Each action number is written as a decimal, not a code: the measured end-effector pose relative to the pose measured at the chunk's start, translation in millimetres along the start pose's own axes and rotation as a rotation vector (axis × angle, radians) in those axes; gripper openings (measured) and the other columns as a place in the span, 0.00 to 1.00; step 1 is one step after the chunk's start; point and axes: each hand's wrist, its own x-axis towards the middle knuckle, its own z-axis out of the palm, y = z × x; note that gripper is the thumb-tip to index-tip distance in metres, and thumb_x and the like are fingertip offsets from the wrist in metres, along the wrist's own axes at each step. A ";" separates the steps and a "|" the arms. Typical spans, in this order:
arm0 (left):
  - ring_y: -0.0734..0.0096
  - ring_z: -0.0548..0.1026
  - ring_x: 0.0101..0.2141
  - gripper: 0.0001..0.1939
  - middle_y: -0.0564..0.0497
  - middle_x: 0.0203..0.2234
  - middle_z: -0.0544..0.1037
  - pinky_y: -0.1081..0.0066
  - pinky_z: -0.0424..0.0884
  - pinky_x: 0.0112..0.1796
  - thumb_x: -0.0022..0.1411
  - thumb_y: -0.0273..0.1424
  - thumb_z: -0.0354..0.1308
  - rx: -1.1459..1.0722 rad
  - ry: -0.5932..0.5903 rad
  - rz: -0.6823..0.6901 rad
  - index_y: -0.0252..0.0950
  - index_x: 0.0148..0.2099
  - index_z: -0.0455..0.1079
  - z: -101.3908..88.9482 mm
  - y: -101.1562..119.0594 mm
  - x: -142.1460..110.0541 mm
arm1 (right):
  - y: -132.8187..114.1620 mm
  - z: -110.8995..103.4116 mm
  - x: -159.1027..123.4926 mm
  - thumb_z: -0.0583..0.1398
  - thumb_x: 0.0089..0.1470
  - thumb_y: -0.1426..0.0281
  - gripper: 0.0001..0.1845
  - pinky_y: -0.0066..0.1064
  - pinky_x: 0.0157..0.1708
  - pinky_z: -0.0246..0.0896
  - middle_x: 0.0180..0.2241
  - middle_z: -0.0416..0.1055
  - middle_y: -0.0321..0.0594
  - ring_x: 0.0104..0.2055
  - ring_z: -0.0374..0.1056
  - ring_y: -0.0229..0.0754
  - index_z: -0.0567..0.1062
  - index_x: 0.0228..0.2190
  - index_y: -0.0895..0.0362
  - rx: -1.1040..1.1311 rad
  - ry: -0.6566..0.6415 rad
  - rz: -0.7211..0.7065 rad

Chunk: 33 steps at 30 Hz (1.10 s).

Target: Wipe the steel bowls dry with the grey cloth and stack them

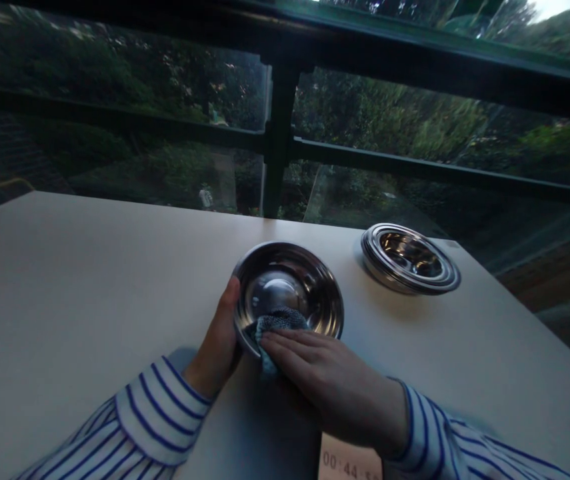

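Note:
A shiny metal bowl (277,283) is held tilted toward me above the white table. My left hand (217,333) grips its left side, thumb on the rim and the other fingers hidden beneath. A light blue-green cloth (282,320) lies bunched over the bowl's near rim and inner wall. My right hand (325,373) presses that cloth against the metal, its fingers together on top and its thumb out of sight. Both wrists come out of blue-striped white cuffs.
Several nested metal bowls (409,260) stand at the right rear of the white table (89,287). A device showing timer digits (349,460) lies by the near edge, partly under my right wrist. Dark-framed windows (279,133) rise behind the table.

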 end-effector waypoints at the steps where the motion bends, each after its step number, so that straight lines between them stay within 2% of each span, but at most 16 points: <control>1: 0.54 0.72 0.47 0.25 0.46 0.38 0.80 0.58 0.63 0.51 0.58 0.47 0.49 -0.007 0.011 -0.004 0.33 0.45 0.74 0.1 -3.2 -0.6 | -1.1 1.3 0.4 0.50 0.58 0.73 0.25 0.34 0.57 0.51 0.56 0.60 0.49 0.58 0.54 0.44 0.56 0.56 0.67 -0.001 0.001 -0.001; 6: 0.55 0.70 0.49 0.27 0.46 0.41 0.79 0.58 0.60 0.53 0.58 0.47 0.49 0.013 0.030 -0.007 0.33 0.50 0.71 -2.5 0.2 0.7 | -3.9 -2.3 0.0 0.51 0.57 0.72 0.25 0.35 0.56 0.51 0.56 0.60 0.49 0.58 0.55 0.45 0.56 0.56 0.65 0.029 -0.062 -0.013; 10: 0.54 0.69 0.50 0.28 0.45 0.42 0.78 0.56 0.58 0.53 0.59 0.47 0.47 0.075 -0.036 -0.026 0.32 0.52 0.69 -3.4 10.6 4.4 | 1.1 -18.6 -7.8 0.54 0.54 0.73 0.17 0.35 0.51 0.56 0.47 0.70 0.43 0.50 0.64 0.44 0.67 0.47 0.60 0.026 -0.136 0.072; 12: 0.53 0.69 0.51 0.28 0.45 0.43 0.78 0.55 0.58 0.54 0.59 0.47 0.47 0.071 -0.045 -0.016 0.32 0.51 0.69 -2.7 11.2 5.2 | 3.1 -23.2 -9.4 0.54 0.54 0.74 0.14 0.35 0.49 0.57 0.42 0.72 0.41 0.47 0.65 0.43 0.69 0.44 0.59 0.029 -0.159 0.090; 14: 0.53 0.68 0.51 0.29 0.45 0.43 0.78 0.56 0.58 0.54 0.58 0.48 0.48 0.048 0.003 0.011 0.31 0.51 0.70 -2.5 8.1 5.2 | 2.8 -21.7 -6.5 0.54 0.54 0.74 0.17 0.34 0.51 0.56 0.45 0.71 0.43 0.49 0.64 0.43 0.67 0.47 0.59 0.065 -0.158 0.050; 18: 0.55 0.69 0.50 0.29 0.45 0.41 0.79 0.59 0.58 0.54 0.56 0.48 0.51 0.040 0.143 0.046 0.30 0.51 0.70 -4.7 0.6 5.1 | -1.5 -12.2 3.4 0.52 0.57 0.71 0.26 0.34 0.57 0.48 0.56 0.59 0.50 0.59 0.52 0.44 0.56 0.56 0.66 0.122 -0.110 -0.030; 20: 0.55 0.70 0.50 0.29 0.45 0.41 0.79 0.58 0.59 0.54 0.56 0.47 0.51 0.053 0.105 0.039 0.30 0.50 0.70 -5.3 1.0 5.9 | -2.5 -13.3 2.3 0.51 0.58 0.72 0.24 0.33 0.57 0.49 0.55 0.61 0.50 0.58 0.54 0.43 0.59 0.55 0.65 0.119 -0.115 -0.017; 24: 0.55 0.70 0.49 0.27 0.46 0.41 0.79 0.57 0.60 0.53 0.58 0.46 0.48 0.092 -0.037 0.026 0.31 0.51 0.70 -3.5 7.0 7.1 | -0.4 -26.1 -9.9 0.54 0.54 0.74 0.15 0.33 0.50 0.57 0.44 0.72 0.43 0.48 0.65 0.42 0.69 0.45 0.59 0.083 -0.177 0.083; 26: 0.54 0.70 0.49 0.28 0.45 0.40 0.79 0.57 0.61 0.52 0.58 0.47 0.47 0.115 -0.047 0.013 0.31 0.51 0.70 -2.8 8.0 6.9 | 0.2 -28.5 -11.7 0.54 0.53 0.75 0.14 0.34 0.48 0.58 0.40 0.73 0.43 0.46 0.66 0.42 0.70 0.43 0.59 0.081 -0.199 0.089; 28: 0.53 0.71 0.48 0.30 0.45 0.40 0.79 0.56 0.62 0.51 0.58 0.49 0.47 0.139 0.009 0.013 0.31 0.50 0.70 -3.2 6.9 6.3 | -0.6 -25.3 -8.2 0.54 0.54 0.74 0.17 0.33 0.50 0.57 0.45 0.71 0.45 0.50 0.64 0.43 0.68 0.47 0.60 0.112 -0.186 0.033; 30: 0.53 0.71 0.48 0.31 0.45 0.40 0.79 0.57 0.62 0.51 0.57 0.49 0.48 0.143 0.072 0.020 0.30 0.50 0.71 -4.1 5.5 5.8 | -2.0 -19.7 -2.8 0.52 0.56 0.73 0.22 0.33 0.54 0.52 0.52 0.65 0.49 0.56 0.58 0.43 0.62 0.53 0.63 0.142 -0.145 -0.024; 32: 0.54 0.71 0.48 0.29 0.46 0.40 0.79 0.57 0.61 0.52 0.57 0.49 0.48 0.118 0.057 0.011 0.31 0.50 0.71 -4.7 5.4 5.6 | -2.7 -16.5 -0.5 0.52 0.57 0.72 0.25 0.33 0.56 0.50 0.55 0.61 0.50 0.58 0.54 0.43 0.58 0.55 0.65 0.155 -0.125 -0.037; 33: 0.54 0.70 0.49 0.29 0.46 0.40 0.79 0.58 0.61 0.52 0.58 0.48 0.47 0.100 0.019 -0.001 0.31 0.50 0.71 -4.6 5.9 5.6 | -2.6 -16.8 -1.2 0.52 0.56 0.73 0.23 0.33 0.55 0.51 0.54 0.63 0.49 0.57 0.56 0.43 0.60 0.54 0.64 0.153 -0.135 -0.022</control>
